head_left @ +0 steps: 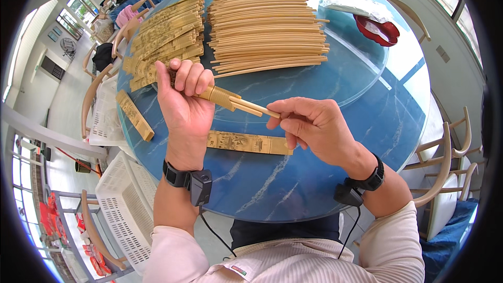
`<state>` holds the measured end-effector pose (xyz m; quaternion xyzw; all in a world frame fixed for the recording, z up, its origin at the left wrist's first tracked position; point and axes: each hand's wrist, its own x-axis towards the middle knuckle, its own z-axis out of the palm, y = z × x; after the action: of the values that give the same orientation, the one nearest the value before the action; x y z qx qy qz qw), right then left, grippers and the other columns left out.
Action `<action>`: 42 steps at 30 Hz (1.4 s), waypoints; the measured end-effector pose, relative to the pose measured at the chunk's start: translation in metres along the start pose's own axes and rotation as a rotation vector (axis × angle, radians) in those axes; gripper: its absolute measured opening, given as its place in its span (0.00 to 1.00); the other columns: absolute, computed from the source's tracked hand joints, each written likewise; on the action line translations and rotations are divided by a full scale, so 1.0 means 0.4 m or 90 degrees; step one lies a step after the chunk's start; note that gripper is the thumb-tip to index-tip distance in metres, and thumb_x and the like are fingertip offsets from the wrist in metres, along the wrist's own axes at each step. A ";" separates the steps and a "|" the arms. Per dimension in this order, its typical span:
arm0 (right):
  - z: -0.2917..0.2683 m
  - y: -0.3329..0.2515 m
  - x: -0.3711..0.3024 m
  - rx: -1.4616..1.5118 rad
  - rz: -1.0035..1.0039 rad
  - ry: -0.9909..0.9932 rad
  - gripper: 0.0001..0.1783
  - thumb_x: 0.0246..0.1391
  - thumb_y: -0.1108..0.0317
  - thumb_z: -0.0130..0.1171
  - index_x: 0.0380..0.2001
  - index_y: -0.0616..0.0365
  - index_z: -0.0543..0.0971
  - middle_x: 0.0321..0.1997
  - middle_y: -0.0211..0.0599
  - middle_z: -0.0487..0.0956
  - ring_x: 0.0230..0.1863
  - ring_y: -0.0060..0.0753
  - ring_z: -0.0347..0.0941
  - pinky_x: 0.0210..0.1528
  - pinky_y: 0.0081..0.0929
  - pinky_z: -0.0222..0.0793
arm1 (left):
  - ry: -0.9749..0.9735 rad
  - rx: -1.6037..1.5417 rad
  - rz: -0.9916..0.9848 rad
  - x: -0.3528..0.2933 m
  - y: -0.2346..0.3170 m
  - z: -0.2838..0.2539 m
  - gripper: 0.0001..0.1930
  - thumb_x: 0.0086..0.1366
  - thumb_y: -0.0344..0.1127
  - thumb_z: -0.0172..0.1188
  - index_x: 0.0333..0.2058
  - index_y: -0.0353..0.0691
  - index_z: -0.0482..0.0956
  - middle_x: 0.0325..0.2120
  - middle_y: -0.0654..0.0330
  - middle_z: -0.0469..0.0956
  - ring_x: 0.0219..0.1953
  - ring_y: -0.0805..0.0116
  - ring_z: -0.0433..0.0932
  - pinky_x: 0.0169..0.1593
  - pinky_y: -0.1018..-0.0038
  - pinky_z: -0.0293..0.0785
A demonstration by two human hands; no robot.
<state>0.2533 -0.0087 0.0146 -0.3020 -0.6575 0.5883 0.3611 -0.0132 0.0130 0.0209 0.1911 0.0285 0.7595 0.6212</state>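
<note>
My left hand (pixel 186 97) is raised over the near part of the table, its fingers wrapped round a gold printed paper chopstick sleeve (pixel 219 96). A pair of pale wooden chopsticks (pixel 247 106) sticks out of the sleeve's right end. One reaches farther out, and my right hand (pixel 317 126) pinches its tip between thumb and fingers. Below lies a flat gold sleeve (pixel 246 142); a second single sleeve (pixel 134 115) rests at the left edge. Beyond my hands are a fanned heap of gold sleeves (pixel 173 31) and a wide stack of loose chopsticks (pixel 267 29).
The round blue marbled table (pixel 251 178) carries a glass turntable (pixel 356 78). A red scalloped bowl (pixel 385 34) and a white plastic bag (pixel 351 4) lie at the far right. White plastic baskets (pixel 126 194) stand at the left; wooden chairs (pixel 445 162) surround the table.
</note>
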 end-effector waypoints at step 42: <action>0.020 0.024 0.004 -0.137 0.059 0.009 0.07 0.72 0.72 0.56 0.44 0.66 0.79 0.31 0.38 0.84 0.25 0.25 0.78 0.29 0.27 0.75 | -0.197 0.602 0.101 -0.121 -0.151 0.055 0.17 0.84 0.43 0.53 0.59 0.36 0.72 0.36 0.64 0.79 0.37 0.72 0.77 0.46 0.74 0.74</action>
<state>0.2455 -0.0105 0.0047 -0.3735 -0.6996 0.5283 0.3034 0.0579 -0.0238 0.0120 0.5634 0.2625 0.6711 0.4042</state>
